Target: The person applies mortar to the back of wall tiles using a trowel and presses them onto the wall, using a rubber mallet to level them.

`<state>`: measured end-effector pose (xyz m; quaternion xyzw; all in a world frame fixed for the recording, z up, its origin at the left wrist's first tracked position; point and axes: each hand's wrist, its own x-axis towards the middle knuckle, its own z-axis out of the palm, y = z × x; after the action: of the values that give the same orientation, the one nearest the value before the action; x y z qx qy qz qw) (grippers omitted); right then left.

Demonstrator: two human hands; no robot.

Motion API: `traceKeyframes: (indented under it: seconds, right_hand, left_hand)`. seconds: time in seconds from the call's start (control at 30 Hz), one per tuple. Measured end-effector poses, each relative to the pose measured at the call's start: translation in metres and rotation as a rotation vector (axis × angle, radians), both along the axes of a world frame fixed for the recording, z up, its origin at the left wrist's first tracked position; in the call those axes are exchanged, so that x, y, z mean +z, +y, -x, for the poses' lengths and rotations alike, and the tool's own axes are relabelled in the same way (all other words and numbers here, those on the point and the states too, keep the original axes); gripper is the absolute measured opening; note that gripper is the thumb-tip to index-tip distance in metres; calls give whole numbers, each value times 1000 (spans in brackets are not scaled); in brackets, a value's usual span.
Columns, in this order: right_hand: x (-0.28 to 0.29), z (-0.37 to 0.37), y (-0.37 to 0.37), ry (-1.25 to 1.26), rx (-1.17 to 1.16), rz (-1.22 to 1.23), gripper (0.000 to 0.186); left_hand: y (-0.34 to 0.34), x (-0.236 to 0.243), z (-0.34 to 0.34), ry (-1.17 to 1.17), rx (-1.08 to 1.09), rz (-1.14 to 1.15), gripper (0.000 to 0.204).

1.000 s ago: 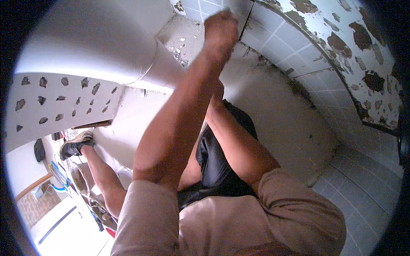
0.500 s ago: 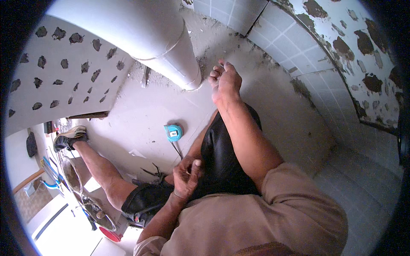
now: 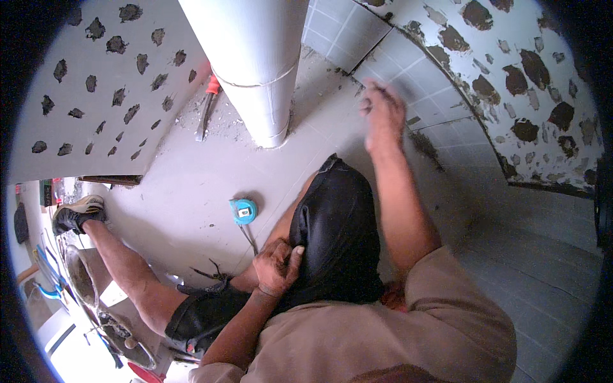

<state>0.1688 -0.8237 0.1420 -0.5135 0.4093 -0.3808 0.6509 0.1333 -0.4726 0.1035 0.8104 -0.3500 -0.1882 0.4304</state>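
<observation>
My left hand (image 3: 276, 268) rests in my lap against the black shorts (image 3: 325, 236), fingers curled, with any held object hidden. My right hand (image 3: 383, 112) is raised at the upper right, beside the low grey tiled wall (image 3: 415, 60); its loosely bent fingers are smeared by motion. A turquoise tape measure (image 3: 244, 210) lies on the grey floor (image 3: 179, 204) left of my knee, with a strap trailing toward me. A tool with a red handle (image 3: 211, 88) and a flat metal shaft lies by the foot of the white vertical pipe (image 3: 255, 51).
A pitted white wall (image 3: 108, 96) stands at upper left, a chipped wall (image 3: 523, 76) at upper right. At lower left, beyond my outstretched leg (image 3: 128, 268), are clustered tools, blue hoses (image 3: 48, 290) and a red container (image 3: 143, 373). Debris lies along the wall edges.
My left arm has come down from the upper middle to my lap, uncovering the tape measure. My right hand has moved up and rightward toward the tiles. The red-handled tool has come into clear view.
</observation>
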Motion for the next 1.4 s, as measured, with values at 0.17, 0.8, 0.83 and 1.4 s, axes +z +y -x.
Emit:
traceKeyframes:
  seconds: [0.17,0.8,0.83,1.4]
  right_hand:
    - [75,-5,-95,516,54,1163,18]
    - [138,-79,-131,1626,569,1718,19]
    - [141,-78,-132,1656,562,1731,19]
    - [131,-77,-134,1775,465,1634,19]
  left_hand:
    - [-6,-1,0,284,143,-80,35]
    - [-356,-108,-134,728,333,501,35]
    - [-372,-124,-145,437,238,462,34]
    - [-445,-151,-198,1772,234,744,36]
